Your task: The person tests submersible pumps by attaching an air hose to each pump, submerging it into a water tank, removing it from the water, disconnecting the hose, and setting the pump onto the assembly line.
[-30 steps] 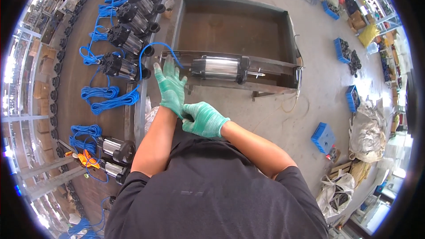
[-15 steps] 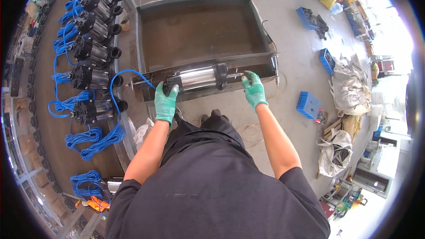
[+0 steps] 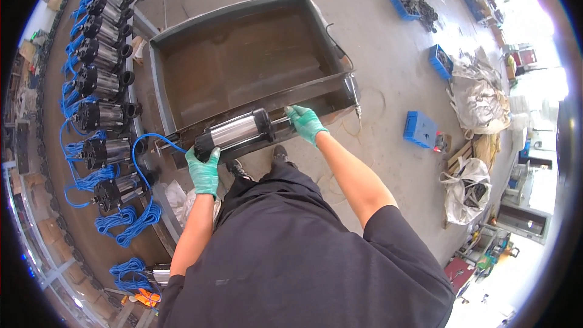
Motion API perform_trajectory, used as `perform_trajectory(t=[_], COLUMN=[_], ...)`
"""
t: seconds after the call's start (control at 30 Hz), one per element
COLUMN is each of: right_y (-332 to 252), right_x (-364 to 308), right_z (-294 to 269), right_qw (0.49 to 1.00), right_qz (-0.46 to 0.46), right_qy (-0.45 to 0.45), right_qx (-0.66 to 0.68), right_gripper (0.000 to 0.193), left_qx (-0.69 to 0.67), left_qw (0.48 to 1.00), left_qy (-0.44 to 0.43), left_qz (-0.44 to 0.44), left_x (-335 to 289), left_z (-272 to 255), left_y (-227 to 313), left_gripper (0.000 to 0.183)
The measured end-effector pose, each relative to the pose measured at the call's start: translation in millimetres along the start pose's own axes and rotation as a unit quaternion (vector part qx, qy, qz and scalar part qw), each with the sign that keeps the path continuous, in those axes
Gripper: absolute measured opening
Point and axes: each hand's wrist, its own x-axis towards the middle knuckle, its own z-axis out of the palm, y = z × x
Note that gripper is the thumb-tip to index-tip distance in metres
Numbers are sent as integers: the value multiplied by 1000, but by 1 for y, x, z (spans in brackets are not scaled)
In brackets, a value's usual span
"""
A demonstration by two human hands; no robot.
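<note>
A submersible pump motor (image 3: 235,132), a silver cylinder with black ends, lies across the near ledge of a metal tank (image 3: 228,13). My left hand (image 3: 203,173), in a green glove, is curved around its black left end, thumb and fingers on either side. A blue cable (image 3: 143,161) runs from that end. From the right end sticks out a thin metal shaft (image 3: 280,121). My green-gloved right hand (image 3: 308,125) has its fingers closed at the shaft's tip, which they partly hide.
Similar pumps (image 3: 97,82) with coiled blue cables stand in a row on the left conveyor. Brownish liquid seems to cover the tank's bottom. Blue crates (image 3: 420,129) and white sacks (image 3: 480,106) sit on the floor at right. A thin hose (image 3: 358,118) hangs at the tank's right corner.
The view has turned, so tank and pump appear tilted and further left. Both hands stay at the pump's ends; my right fingers now close on the shaft tip.
</note>
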Motion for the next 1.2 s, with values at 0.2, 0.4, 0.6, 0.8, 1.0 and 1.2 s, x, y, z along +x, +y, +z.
perform_trajectory(t=[0.2, 0.4, 0.6, 0.8, 1.0, 1.2], right_y=[-11, -19, -23, -26, -2, 118], right_x=[0, 3, -8, -7, -15, -9], right_z=[1, -4, -11, -13, -44, -135], right_qw=[994, 987, 986, 978, 962, 900], right_qz=[68, 127, 94, 144, -38, 64], right_qy=[-1, -36, -24, -45, 246, 393], right_qx=[81, 94, 137, 146, -114, -177], right_gripper=[40, 38, 37, 35, 43, 52], left_qx=[6, -7, -15, -5, -3, -11], left_qw=[1000, 1000, 1000, 1000, 1000, 999], left_qy=[3, -6, -16, -16, -5, -27], left_qz=[-6, -24, -14, -11, -16, -15], left_x=[5, 4, 2, 3, 6, 7], left_z=[2, 1, 2, -1, -4, -1], left_y=[-12, -8, -5, -7, -17, -7], left_gripper=[64, 68, 67, 70, 73, 66])
